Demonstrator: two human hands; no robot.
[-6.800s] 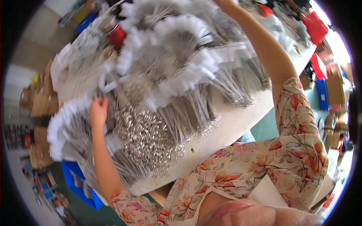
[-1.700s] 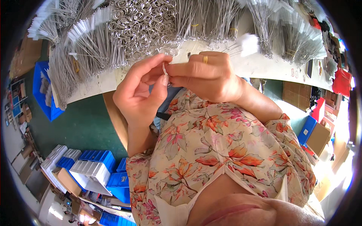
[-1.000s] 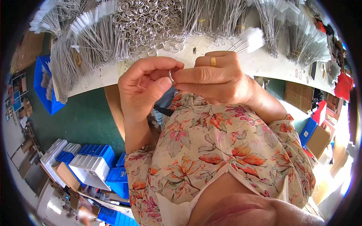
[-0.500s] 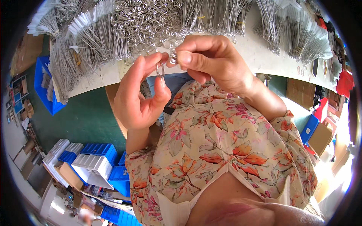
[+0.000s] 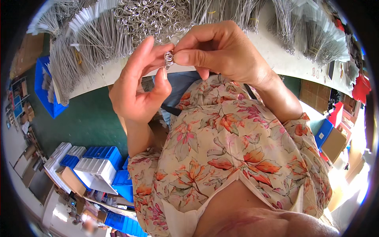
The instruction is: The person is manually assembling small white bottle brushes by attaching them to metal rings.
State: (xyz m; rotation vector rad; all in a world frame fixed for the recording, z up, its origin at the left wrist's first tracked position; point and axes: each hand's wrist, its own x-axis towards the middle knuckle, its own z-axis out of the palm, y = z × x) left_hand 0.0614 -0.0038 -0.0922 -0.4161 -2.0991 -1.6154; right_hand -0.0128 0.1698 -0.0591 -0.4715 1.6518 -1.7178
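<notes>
My left hand (image 5: 134, 94) pinches a metal split ring (image 5: 165, 65) upright between thumb and fingertips, its other fingers spread. Against that ring, my right hand (image 5: 229, 53) holds a small cluster of shiny metal rings (image 5: 169, 58) in a pinch of thumb and forefinger. Where the cluster and the single ring meet, I cannot tell whether they are linked. Just beyond my hands, a large heap of similar metal rings (image 5: 146, 17) lies on the white table (image 5: 272, 65).
Bundles of thin wire-handled brushes (image 5: 104, 37) flank the heap on the left, with more wire bundles (image 5: 316, 43) to the right. A blue bin (image 5: 47, 89) hangs by the table's left end. Blue and white crates (image 5: 94, 172) are stacked at lower left.
Both hands have moved slightly left and away from my body. The cluster in my right hand has come up against the ring in my left; before, a gap lay between them.
</notes>
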